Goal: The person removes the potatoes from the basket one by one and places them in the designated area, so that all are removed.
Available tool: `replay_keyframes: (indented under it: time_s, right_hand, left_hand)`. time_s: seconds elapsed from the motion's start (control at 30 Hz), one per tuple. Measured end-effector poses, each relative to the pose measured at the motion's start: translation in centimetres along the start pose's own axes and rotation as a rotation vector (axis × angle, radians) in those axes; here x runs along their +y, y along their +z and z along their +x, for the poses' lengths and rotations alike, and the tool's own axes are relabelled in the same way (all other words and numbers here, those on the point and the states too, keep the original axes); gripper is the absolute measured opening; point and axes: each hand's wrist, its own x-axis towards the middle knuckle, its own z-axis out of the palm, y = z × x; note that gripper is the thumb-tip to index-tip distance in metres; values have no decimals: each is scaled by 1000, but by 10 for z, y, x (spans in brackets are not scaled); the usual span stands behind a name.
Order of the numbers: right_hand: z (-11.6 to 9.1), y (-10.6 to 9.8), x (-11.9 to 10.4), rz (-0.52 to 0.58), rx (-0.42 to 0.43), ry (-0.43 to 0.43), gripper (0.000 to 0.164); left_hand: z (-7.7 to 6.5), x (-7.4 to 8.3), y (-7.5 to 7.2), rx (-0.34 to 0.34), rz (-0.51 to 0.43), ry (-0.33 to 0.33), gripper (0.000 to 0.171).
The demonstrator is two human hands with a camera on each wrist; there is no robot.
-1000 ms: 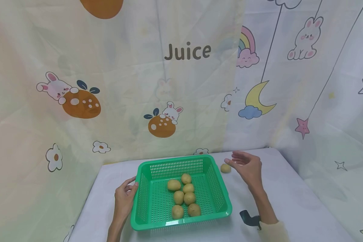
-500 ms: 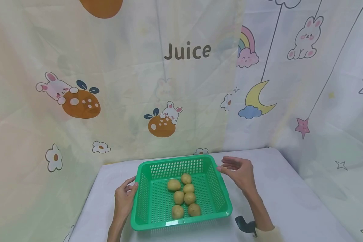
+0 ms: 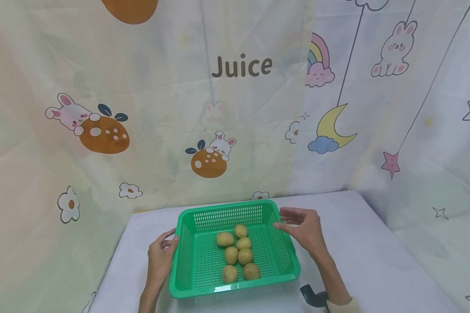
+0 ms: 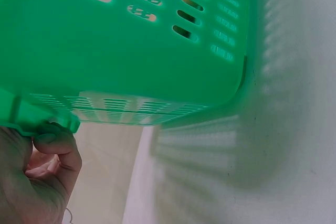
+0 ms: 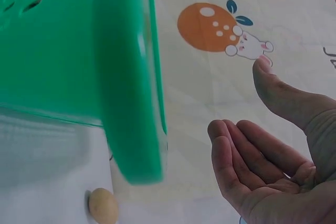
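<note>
From my end, the green basket (image 3: 203, 263) lies lower centre, long axis left-right between both hands: the left hand (image 3: 160, 256) pinches its left rim; the right hand (image 3: 307, 228), thumb and fingers apart, hangs just beside its right.

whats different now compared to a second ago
The right grip moved left and nearer the wearer, toward the right side of the green basket, holding nothing. The lone potato, hidden from the head view now, shows in the right wrist view. The left grip still holds the basket; its seven potatoes stayed put.
</note>
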Motion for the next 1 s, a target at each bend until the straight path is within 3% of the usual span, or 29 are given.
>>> replay_keyframes:
  time_s: [0.53, 1.0]
  right_hand:
    - [-6, 14, -5, 8, -112, -65, 52]
    - [-10, 26, -6, -83, -221, -16, 50]
  left_hand:
    - [2, -2, 0, -1, 19, -8, 37]
    - [0, -1, 1, 6, 21, -8, 37]
